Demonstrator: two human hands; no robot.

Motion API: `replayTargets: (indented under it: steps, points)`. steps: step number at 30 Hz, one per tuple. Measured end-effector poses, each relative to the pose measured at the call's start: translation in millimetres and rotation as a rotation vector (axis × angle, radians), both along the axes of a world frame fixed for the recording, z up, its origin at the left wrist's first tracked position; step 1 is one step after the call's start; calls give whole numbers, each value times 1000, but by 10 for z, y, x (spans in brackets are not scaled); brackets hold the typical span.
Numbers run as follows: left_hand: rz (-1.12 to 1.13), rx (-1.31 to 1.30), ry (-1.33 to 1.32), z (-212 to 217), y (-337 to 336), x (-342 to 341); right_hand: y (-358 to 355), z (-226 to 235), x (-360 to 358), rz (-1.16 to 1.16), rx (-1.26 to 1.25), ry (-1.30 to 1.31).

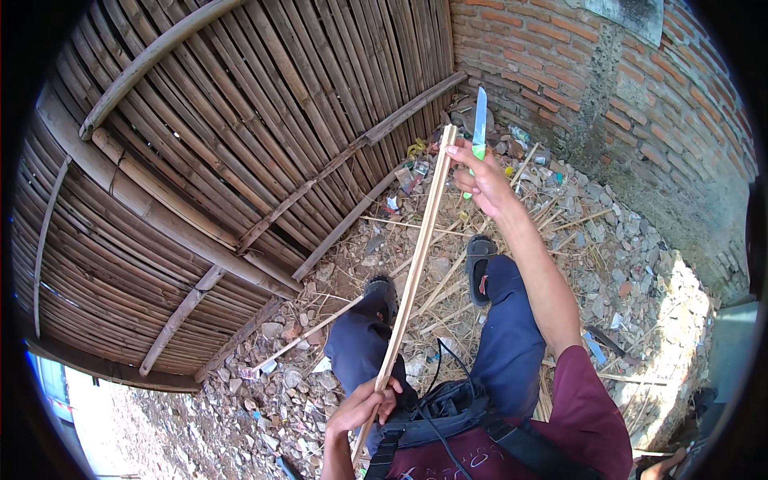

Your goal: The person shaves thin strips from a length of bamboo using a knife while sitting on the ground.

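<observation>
Long pale bamboo strips (424,256), lying together as a narrow bundle, run up from my lap and lean a little to the right. Their lower part is gripped by my left hand (360,406), fingers curled round them. My right hand (486,180) is closed on the green handle of a knife (480,120), whose blade points up and away from me. The thumb and fingertips of that same hand touch the strips near their far end. Part of the knife's handle is hidden behind my fingers.
A bamboo-slat wall (320,96) with pole braces rises on the left. At the far right stands a brick wall (552,56). Stones, litter and loose bamboo pieces (312,332) cover the ground around my shoes. A black bag (444,412) with a cord sits at my waist.
</observation>
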State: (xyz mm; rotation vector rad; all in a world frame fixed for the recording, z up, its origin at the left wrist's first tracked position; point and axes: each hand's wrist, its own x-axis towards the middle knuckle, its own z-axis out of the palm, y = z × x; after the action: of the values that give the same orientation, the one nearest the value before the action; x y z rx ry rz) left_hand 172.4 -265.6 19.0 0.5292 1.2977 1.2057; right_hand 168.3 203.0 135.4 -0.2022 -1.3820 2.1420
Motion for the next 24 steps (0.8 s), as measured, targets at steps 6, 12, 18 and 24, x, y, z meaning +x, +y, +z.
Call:
replayTargets:
  steps: [6,12,18,24]
  points:
    - [136,-4,292,191,159,-147,40,159,100,-102,34,84]
    - [203,-33,434,384,380,-202,61,143,138,-219,218,-6]
    - [346,25,328,630,737,-199,-220,-232,50,-301,945,-113]
    - [442,179,214,840,1025,-240,-907,-283,192,-232,1355,-139]
